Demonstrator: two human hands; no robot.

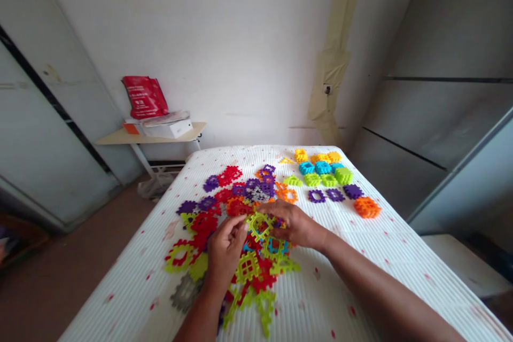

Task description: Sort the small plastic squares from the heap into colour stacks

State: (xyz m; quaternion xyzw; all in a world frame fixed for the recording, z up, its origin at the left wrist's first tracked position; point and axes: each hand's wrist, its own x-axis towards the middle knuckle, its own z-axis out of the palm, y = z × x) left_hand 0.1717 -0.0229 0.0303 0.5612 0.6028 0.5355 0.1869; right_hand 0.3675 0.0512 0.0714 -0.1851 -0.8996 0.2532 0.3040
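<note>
A lime-green plastic interlocking tile (258,226) with a notched edge and an open centre is held above the heap, between my two hands. My left hand (226,246) is closed, thumb and forefinger meeting at the tile's left edge. From the right, my right hand (295,223) grips the same tile, fingers over its top and thumb by its lower right side. Beneath lies a loose heap of similar tiles: a red one (264,275), a green window-frame tile (247,267), a purple one (186,207) and a grey one (185,293). My hands hide part of the heap.
On the right of the cloth-covered table (340,288) stand sorted tiles: yellow stacks (300,155), blue stacks (306,168), green stacks (343,175), purple tiles (353,191) and an orange stack (367,207). A side table (116,138) at back left bears a red bag (144,97) and a white box (168,127).
</note>
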